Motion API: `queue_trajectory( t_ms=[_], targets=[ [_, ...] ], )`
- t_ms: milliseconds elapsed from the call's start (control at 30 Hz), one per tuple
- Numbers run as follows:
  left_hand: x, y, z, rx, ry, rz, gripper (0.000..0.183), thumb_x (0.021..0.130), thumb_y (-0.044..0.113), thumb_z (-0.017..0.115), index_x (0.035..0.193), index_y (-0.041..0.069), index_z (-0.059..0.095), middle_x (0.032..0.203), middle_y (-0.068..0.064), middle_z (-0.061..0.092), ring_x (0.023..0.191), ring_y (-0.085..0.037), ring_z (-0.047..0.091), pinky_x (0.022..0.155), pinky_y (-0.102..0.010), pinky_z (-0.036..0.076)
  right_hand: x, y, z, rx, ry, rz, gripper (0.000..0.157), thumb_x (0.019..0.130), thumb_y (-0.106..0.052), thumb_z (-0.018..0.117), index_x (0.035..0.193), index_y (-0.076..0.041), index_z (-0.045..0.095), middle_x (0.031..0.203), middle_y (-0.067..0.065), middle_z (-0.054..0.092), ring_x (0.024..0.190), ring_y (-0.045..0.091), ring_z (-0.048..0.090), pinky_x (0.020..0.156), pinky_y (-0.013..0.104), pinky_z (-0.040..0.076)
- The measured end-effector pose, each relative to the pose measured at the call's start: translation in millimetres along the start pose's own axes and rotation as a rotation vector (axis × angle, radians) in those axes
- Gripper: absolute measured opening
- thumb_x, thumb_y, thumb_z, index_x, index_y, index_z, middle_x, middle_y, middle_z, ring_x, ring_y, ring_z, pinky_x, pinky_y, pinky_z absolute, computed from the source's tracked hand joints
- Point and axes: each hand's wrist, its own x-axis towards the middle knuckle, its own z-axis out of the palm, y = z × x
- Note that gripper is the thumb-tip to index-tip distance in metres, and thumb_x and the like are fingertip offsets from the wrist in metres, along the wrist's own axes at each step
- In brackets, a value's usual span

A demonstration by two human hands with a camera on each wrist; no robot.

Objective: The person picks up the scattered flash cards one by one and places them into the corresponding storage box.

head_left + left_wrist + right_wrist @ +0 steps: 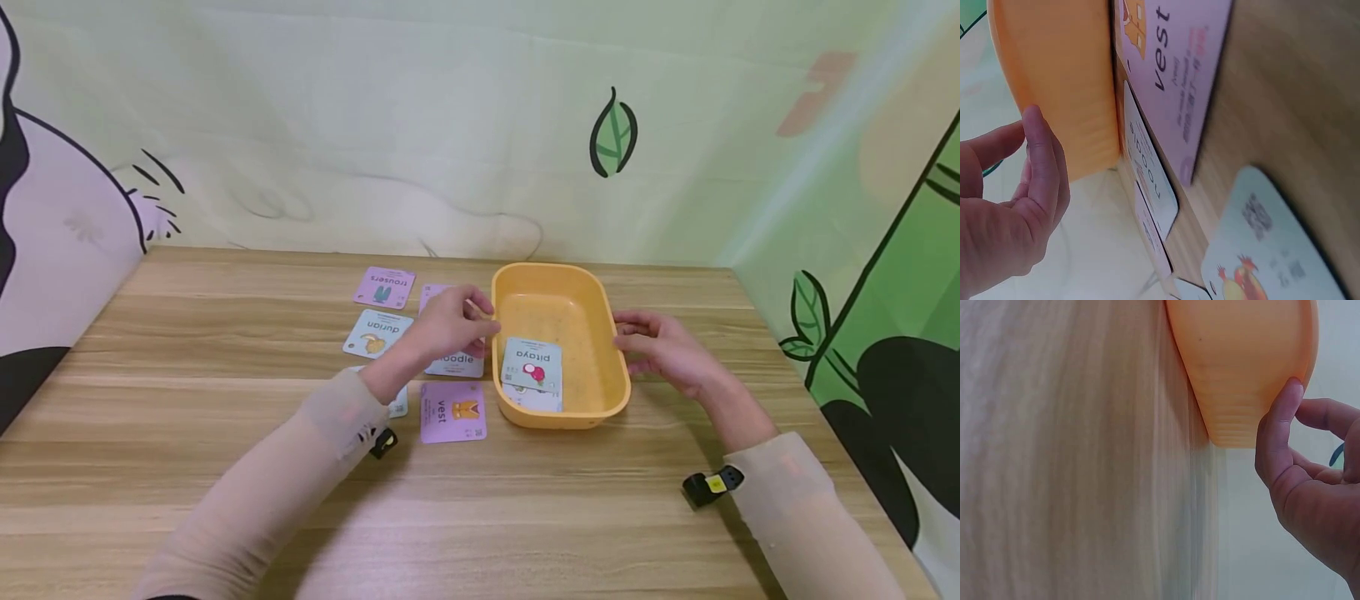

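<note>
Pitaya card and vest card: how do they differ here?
The pitaya card is pale blue; the vest card is purple. The pitaya card lies inside the yellow basin, partly covering another card; the vest card lies outside, on the table. Seen from the head, "pitaya" is upside down, while "vest" runs sideways. Both bear a word and a picture.

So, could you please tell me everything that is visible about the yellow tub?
The tub is yellow-orange, apparently plastic, a rounded rectangle with sloping, faintly ridged walls. Open at the top, it stands upright on the table. Inside, near its left wall, a pitaya card overlaps another card. The left grip and right grip pinch opposite sides of its rim.
</note>
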Motion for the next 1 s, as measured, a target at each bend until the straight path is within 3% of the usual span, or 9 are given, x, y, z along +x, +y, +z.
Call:
queue_trajectory(
  t_ms=[400, 533, 800, 1000],
  targets=[
    [-0.1, -13.6, -27.0, 0.210, 0.014, -0.030, 0.024, 0.098, 0.022, 0.072, 0.112, 0.006, 0.061, 0.104, -0.017, 0.064, 0.073, -0.023, 0.064, 0.066, -0.032, 0.059, 0.7, 2.2, -1.0, 0.006, -0.004, -0.010, 0.059, 0.104, -0.009, 0.057, 0.151, 0.013, 0.031, 0.127, 0.025, 0.049, 0.095, 0.014, 0.064, 0.075, 0.031, 0.060],
    [-3.2, -17.2, -40.8, 0.281, 0.035, -0.053, 0.025, 0.099, 0.026, 0.070, 0.113, 0.007, 0.063, 0.105, -0.014, 0.062, 0.082, -0.025, 0.062, 0.072, -0.035, 0.056, 1.2, 2.3, -1.0, 0.001, -0.003, -0.007, 0.059, 0.103, -0.009, 0.057, 0.151, 0.013, 0.031, 0.129, 0.026, 0.049, 0.096, 0.015, 0.064, 0.076, 0.031, 0.061],
    [-1.5, -24.8, -72.2, 0.309, 0.116, -0.044, 0.028, 0.099, 0.024, 0.067, 0.117, 0.002, 0.063, 0.117, -0.018, 0.063, 0.103, -0.031, 0.058, 0.087, -0.040, 0.050, 0.9, 1.4, -0.8, -0.002, -0.005, -0.008, 0.059, 0.104, -0.009, 0.057, 0.151, 0.013, 0.031, 0.130, 0.027, 0.048, 0.097, 0.016, 0.064, 0.077, 0.032, 0.061],
    [1.5, -31.5, -93.4, 0.290, 0.175, -0.103, 0.036, 0.100, 0.024, 0.065, 0.127, 0.000, 0.060, 0.127, -0.020, 0.059, 0.113, -0.034, 0.056, 0.098, -0.046, 0.048, 0.4, 0.5, -0.5, -0.001, -0.002, -0.007, 0.058, 0.104, -0.008, 0.057, 0.151, 0.013, 0.031, 0.131, 0.028, 0.048, 0.097, 0.016, 0.064, 0.076, 0.032, 0.061]
  ],
)
